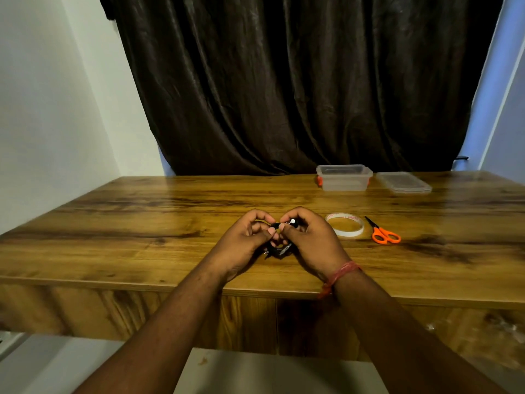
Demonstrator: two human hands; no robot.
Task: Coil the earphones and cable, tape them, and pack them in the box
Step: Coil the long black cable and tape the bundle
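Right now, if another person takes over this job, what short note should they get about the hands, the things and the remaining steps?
Left hand and right hand: both grip the black coiled earphones just above the wooden table.
Tape roll and orange scissors lie right of the hands, untouched.
Clear box stands open at the far edge, its lid flat beside it.
Done: coiling, mostly.
Left: tape the coil, place it in the box. A second cable is not visible.

I'm seeing dim, warm light, colour cast strong. Glare patch on the table (426, 200) beyond my grip, far right. Cool blue light leaks past the curtain (298, 81) at its right edge. Wide-angle bowing at the edges. Cable bundle (279, 247) between my hands is dark, detail lost.
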